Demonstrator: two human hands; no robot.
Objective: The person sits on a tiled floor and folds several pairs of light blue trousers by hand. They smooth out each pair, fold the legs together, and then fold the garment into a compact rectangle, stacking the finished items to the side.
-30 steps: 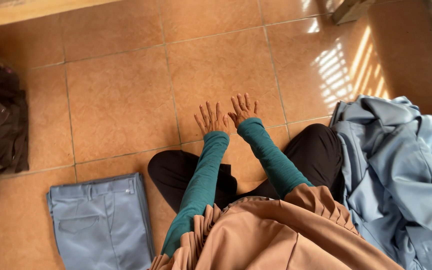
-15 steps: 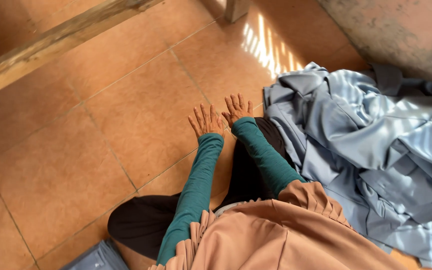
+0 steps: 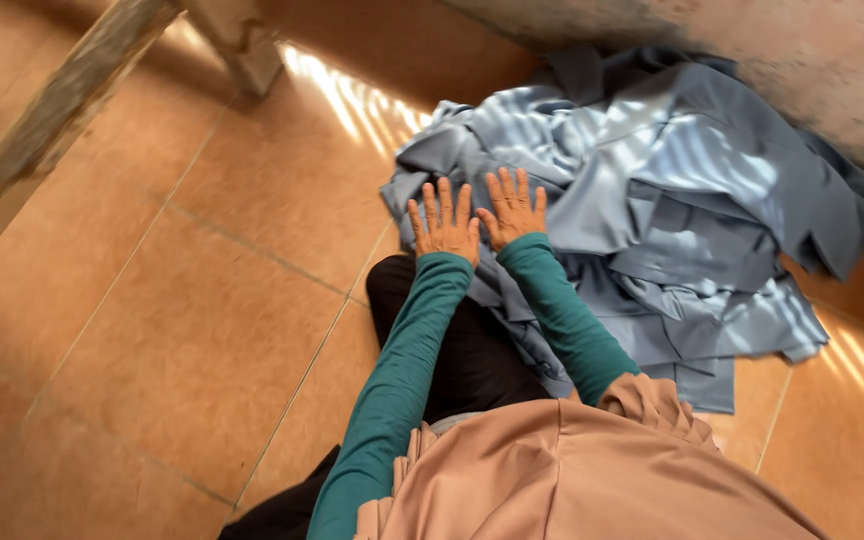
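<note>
Blue-grey cloth (image 3: 652, 190), a big rumpled heap of it, lies on the tiled floor (image 3: 202, 330) against the foot of a rough wall (image 3: 752, 60), spilling from the wall out toward the person's dark-clad knee (image 3: 452, 340). Both arms in teal sleeves reach forward side by side. Left hand (image 3: 444, 222) flat, fingers spread, palm down, gripping nothing; it sits right at the near edge of the pile, where cloth meets tile. Right hand (image 3: 514, 208) just beside it, also spread open and empty, lying over the folds themselves. Whether either palm actually presses the fabric or hovers a touch above it, I can't tell from this angle.

Now, the risks as I judge them. That heap is layered and tangled, several pieces folded into each other, so closing on one fold could drag two or three layers along and pull the whole mound over the knee. The fabric looks smooth and slippery; a shallow pinch may simply slide out. The hands are nearly touching, so a grab from here gives a narrow hold and the piece would hang bunched rather than spread. The far edge lies against the gritty wall and could snag or pick up dirt if tugged hard. A wooden leg and beam (image 3: 72, 120) stand well apart to the left, out of the way.
</note>
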